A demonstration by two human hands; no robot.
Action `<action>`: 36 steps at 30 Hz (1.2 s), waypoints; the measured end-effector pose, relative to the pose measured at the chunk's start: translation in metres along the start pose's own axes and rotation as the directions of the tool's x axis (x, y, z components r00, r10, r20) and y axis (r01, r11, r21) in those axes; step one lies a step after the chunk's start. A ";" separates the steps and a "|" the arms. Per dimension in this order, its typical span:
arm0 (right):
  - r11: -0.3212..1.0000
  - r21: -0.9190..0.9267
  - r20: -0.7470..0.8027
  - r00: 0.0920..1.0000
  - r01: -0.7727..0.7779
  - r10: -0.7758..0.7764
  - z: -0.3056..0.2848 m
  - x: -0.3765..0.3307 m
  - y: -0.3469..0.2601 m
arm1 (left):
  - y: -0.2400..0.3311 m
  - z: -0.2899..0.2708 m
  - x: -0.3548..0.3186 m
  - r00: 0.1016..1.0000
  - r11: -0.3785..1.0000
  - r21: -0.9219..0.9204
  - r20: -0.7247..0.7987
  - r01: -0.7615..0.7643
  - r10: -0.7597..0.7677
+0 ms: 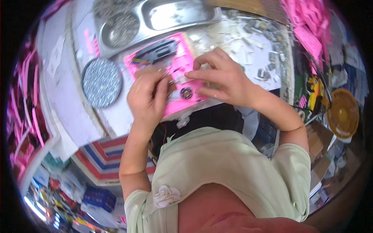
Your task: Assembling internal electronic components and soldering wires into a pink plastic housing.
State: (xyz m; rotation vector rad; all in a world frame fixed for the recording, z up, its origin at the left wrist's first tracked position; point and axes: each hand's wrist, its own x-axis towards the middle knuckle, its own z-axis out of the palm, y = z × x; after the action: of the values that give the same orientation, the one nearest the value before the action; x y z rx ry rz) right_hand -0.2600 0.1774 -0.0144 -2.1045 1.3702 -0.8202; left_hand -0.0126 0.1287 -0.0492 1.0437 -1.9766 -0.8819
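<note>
In front of me a bright pink plastic housing (pixel 180 106) lies on the table, with a dark grey part (pixel 161 50) along its far side. My left hand (pixel 147 94) is over its left part, fingers curled together around something small, mostly hidden. The index fingertip of my right hand (pixel 229 79) meets a small whitish piece (pixel 181 80) between both hands; its other fingers are bent and spread. Just below sits a round, dark metal-rimmed part (pixel 187 93). Motion blurs the fingertips, so the exact grip is unclear.
A round dish of small silvery pieces (pixel 101 82) stands at the left. Behind is a steel tray (pixel 176 15) with compartments, one holding many grey bits. Small white and metal parts (pixel 248 50) are strewn at the right. Pink pieces (pixel 307 27) hang far right, near a yellow basket (pixel 342 113).
</note>
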 end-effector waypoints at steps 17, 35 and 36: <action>0.751 -0.509 -0.274 0.906 -0.421 0.322 -0.086 -0.031 0.099 | 0.037 -0.014 0.022 0.983 0.986 -0.160 0.171 -0.033 0.061; 0.666 0.743 -0.417 0.735 -0.062 0.535 -0.059 -0.090 0.020 | 0.122 0.105 0.133 0.674 0.879 -0.173 0.582 -0.444 0.454; 0.700 0.706 -0.406 0.748 -0.109 0.525 -0.067 -0.094 0.022 | 0.127 0.109 0.137 0.658 0.901 -0.161 0.633 -0.404 0.408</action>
State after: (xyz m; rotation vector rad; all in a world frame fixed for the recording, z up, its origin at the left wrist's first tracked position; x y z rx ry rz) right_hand -0.3506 0.2509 -0.0029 -1.0308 1.4052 -1.5923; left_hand -0.2071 0.0904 0.0374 0.2236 -2.6402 -1.0831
